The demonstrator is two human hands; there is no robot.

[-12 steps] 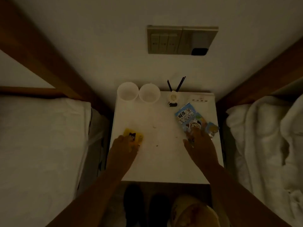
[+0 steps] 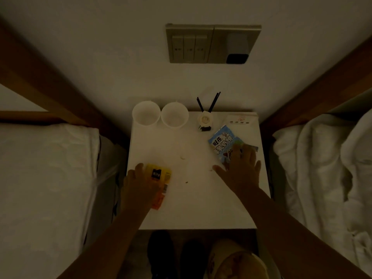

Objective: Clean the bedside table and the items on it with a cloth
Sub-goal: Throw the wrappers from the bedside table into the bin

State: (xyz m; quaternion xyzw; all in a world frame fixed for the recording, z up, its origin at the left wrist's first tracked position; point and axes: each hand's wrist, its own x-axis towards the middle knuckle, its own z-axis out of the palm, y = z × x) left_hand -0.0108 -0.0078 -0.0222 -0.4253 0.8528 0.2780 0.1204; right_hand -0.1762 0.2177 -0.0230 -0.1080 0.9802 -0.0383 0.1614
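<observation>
The white bedside table (image 2: pixel 193 210) stands between two beds in dim light. My left hand (image 2: pixel 138 188) lies at the table's left edge and grips a yellow packet (image 2: pixel 161 174), with an orange packet (image 2: pixel 158 201) showing under its palm. My right hand (image 2: pixel 241 170) rests flat, fingers spread, on the lower end of a blue snack packet (image 2: pixel 220 142) at the right. Small crumbs (image 2: pixel 183 157) dot the middle of the top. No cloth is in view.
Two white cups (image 2: pixel 146 114) (image 2: pixel 174 115) stand at the back left, a reed diffuser (image 2: pixel 205 119) beside them and a small card (image 2: pixel 239 119) at the back right. Beds (image 2: pixel 46 168) (image 2: pixel 322 162) flank the table. Shoes (image 2: pixel 161 254) sit on the floor below.
My left hand has closed around the yellow packet and lifted its edge, uncovering an orange packet. My right hand has slid forward onto the blue packet and spread its fingers.
</observation>
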